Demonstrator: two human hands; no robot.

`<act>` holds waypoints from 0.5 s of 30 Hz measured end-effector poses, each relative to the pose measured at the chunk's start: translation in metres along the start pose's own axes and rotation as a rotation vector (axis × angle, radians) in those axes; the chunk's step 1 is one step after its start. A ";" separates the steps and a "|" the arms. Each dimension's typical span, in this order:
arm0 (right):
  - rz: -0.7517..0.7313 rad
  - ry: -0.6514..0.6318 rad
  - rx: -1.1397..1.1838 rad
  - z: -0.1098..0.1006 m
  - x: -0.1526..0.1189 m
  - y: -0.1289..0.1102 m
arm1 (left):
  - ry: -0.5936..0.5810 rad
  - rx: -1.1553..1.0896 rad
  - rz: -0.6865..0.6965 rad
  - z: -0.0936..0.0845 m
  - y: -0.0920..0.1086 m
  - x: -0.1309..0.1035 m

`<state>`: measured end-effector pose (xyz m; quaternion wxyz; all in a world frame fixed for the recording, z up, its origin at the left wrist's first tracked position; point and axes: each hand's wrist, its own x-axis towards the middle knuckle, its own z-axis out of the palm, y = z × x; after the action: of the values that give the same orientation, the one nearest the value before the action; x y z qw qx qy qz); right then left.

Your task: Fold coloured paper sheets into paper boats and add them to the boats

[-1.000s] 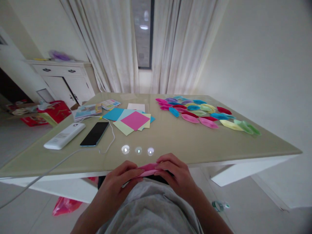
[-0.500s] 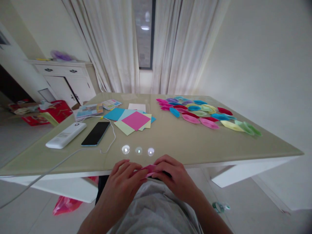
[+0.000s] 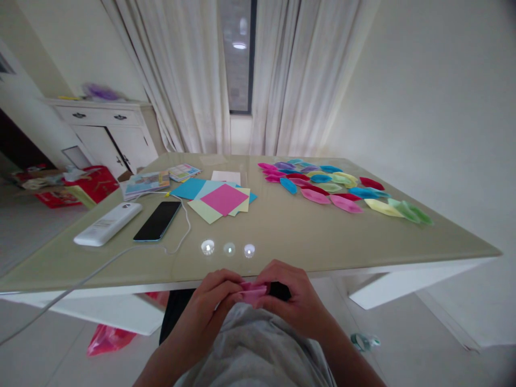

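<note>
A small folded piece of pink paper point(image 3: 253, 293) is held between both hands, just off the table's front edge and above my lap. My left hand point(image 3: 217, 300) pinches its left end, fingers closed. The right end sits between the thumb and fingers of my right hand point(image 3: 287, 293). Square paper sheets point(image 3: 224, 200) in pink, blue and pale yellow lie overlapping at the table's middle left. Many folded leaf-like paper pieces point(image 3: 315, 195) in several colours are spread over the right side.
On the left of the table point(image 3: 342, 242) lie a black phone point(image 3: 158, 221), a white power bank point(image 3: 108, 224), a white cable point(image 3: 121, 254) and booklets point(image 3: 145, 184). A plastic bottle point(image 3: 365, 342) and a red bag point(image 3: 108, 338) are on the floor.
Both hands have come closer together around the pink paper, and the paper is turned so that a wider folded face shows. My left hand has moved slightly right.
</note>
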<state>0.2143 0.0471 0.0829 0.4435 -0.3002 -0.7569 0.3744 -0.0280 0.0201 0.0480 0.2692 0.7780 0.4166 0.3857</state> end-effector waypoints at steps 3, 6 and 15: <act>-0.013 0.041 0.031 0.004 0.000 -0.001 | 0.084 0.065 -0.001 0.004 0.000 -0.001; -0.007 0.114 0.053 0.011 0.000 -0.004 | 0.247 0.138 0.044 0.009 0.002 -0.002; -0.057 0.321 0.168 0.034 -0.002 -0.002 | 0.434 0.156 0.193 0.014 0.000 -0.002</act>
<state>0.1846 0.0343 0.0727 0.5928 -0.2964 -0.6507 0.3706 -0.0174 0.0174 0.0397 0.0744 0.7315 0.4172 0.5342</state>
